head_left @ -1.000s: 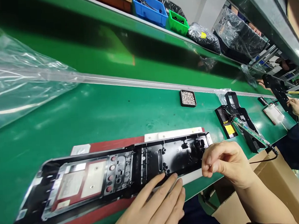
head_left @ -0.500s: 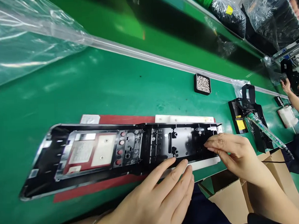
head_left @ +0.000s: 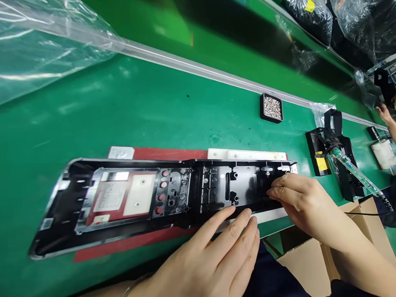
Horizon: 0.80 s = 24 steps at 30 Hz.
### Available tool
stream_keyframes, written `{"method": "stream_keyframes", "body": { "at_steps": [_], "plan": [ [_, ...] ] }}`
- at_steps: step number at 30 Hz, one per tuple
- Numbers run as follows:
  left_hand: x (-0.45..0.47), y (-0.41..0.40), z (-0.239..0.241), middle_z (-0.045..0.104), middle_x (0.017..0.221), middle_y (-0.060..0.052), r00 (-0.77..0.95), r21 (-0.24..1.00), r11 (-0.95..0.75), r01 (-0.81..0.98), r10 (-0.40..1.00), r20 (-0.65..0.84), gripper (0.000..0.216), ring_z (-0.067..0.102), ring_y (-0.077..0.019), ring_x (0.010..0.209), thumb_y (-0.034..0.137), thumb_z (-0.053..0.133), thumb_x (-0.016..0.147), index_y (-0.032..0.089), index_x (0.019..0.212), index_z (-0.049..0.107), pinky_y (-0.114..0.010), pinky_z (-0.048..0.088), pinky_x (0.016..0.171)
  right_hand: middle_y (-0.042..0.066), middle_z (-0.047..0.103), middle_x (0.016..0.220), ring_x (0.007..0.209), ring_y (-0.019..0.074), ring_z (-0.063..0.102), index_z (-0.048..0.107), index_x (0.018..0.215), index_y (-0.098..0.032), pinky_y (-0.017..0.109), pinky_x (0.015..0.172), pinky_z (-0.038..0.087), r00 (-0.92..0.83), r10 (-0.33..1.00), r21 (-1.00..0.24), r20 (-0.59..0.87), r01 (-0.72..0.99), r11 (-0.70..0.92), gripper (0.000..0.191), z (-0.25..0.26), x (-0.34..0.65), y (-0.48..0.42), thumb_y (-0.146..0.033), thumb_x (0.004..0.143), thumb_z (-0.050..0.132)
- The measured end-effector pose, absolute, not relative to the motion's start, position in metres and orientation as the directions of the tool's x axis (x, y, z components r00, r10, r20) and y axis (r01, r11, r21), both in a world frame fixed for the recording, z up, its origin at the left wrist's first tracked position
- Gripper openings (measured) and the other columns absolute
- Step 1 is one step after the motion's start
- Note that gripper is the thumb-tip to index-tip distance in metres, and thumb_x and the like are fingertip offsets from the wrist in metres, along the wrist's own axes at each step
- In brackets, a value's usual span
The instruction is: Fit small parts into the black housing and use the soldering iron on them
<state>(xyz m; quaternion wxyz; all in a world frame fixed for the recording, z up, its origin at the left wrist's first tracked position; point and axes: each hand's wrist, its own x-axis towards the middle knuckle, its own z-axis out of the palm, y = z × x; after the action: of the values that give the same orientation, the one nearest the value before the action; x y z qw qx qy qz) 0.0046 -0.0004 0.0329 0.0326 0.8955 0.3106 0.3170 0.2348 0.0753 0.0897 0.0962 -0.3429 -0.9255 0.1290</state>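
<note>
A long black plastic panel lies open-side up on a red mat on the green belt. Its left half has a framed window with white and red patches and a column of round holes. My left hand lies flat, fingers spread, pressing the panel's near edge at the middle. My right hand is at the panel's right end, fingertips pinched together inside the housing; whether something small is between them is hidden. A white strip runs along the panel's far right edge.
A small black tray of screws sits beyond the panel. A soldering iron in a black stand is to the right, a cardboard box below the belt edge. Clear plastic sheeting covers the far left. Another person's hands work at far right.
The view has tilted down and left. My right hand has dropped from above the panel's right end into the housing. My left hand has stayed on the near edge.
</note>
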Motion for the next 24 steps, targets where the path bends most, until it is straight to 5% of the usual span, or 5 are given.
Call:
{"method": "stream_keyframes", "body": {
  "at_steps": [4, 15, 19, 22, 24],
  "plan": [
    [0.005, 0.0, 0.034, 0.069, 0.12, -0.007, 0.613, 0.245, -0.811, 0.531, 0.567, 0.549, 0.029, 0.059, -0.0281, 0.118, 0.017, 0.056, 0.089, 0.011, 0.115, 0.067, -0.049, 0.032, 0.116, 0.007, 0.06, 0.093, 0.086, 0.0108, 0.057, 0.07, 0.093, -0.008, 0.021, 0.071, 0.046, -0.754, 0.648, -0.208, 0.107, 0.621, 0.756, 0.029, 0.089, 0.233, 0.076, 0.003, 0.09, 0.043],
    [0.005, 0.0, 0.027, 0.07, 0.119, -0.007, 0.605, 0.255, -0.815, 0.52, 0.562, 0.564, 0.029, 0.059, -0.0267, 0.119, 0.014, 0.054, 0.09, 0.011, 0.116, 0.067, -0.048, 0.028, 0.12, 0.005, 0.059, 0.11, 0.101, 0.0071, 0.057, 0.061, 0.12, -0.012, 0.019, 0.087, 0.05, -0.601, 0.783, -0.453, 0.161, 0.659, 0.6, 0.027, 0.1, 0.254, 0.059, -0.012, 0.093, 0.062],
    [0.006, -0.001, 0.026, 0.07, 0.119, -0.006, 0.581, 0.274, -0.806, 0.525, 0.574, 0.577, 0.028, 0.058, -0.0261, 0.122, 0.012, 0.054, 0.091, 0.013, 0.116, 0.067, -0.048, 0.028, 0.121, 0.005, 0.062, 0.095, 0.085, 0.005, 0.06, 0.068, 0.104, -0.011, 0.013, 0.076, 0.052, -0.03, 0.949, -0.65, 0.314, 0.722, 0.238, 0.018, 0.079, 0.295, 0.04, -0.02, 0.088, 0.07],
    [0.008, 0.0, 0.021, 0.071, 0.117, -0.005, 0.532, 0.284, -0.799, 0.531, 0.574, 0.622, 0.025, 0.058, -0.0232, 0.121, 0.017, 0.05, 0.096, 0.015, 0.112, 0.069, -0.045, 0.028, 0.122, 0.004, 0.055, 0.074, 0.062, 0.0045, 0.052, 0.062, 0.093, -0.005, 0.012, 0.054, 0.044, 0.659, 0.75, -0.978, 0.06, 0.188, -0.087, 0.054, 0.042, 0.324, 0.038, -0.043, 0.066, 0.088],
    [0.01, 0.002, 0.016, 0.072, 0.115, -0.004, 0.499, 0.273, -0.806, 0.526, 0.552, 0.667, 0.026, 0.059, -0.0216, 0.119, 0.022, 0.047, 0.099, 0.016, 0.109, 0.07, -0.045, 0.028, 0.122, 0.002, 0.051, 0.074, 0.061, 0.004, 0.049, 0.054, 0.094, -0.005, 0.011, 0.05, 0.042, 0.808, 0.565, -0.983, -0.167, -0.178, -0.035, 0.075, 0.021, 0.337, 0.044, -0.045, 0.044, 0.095]
  ]
}}
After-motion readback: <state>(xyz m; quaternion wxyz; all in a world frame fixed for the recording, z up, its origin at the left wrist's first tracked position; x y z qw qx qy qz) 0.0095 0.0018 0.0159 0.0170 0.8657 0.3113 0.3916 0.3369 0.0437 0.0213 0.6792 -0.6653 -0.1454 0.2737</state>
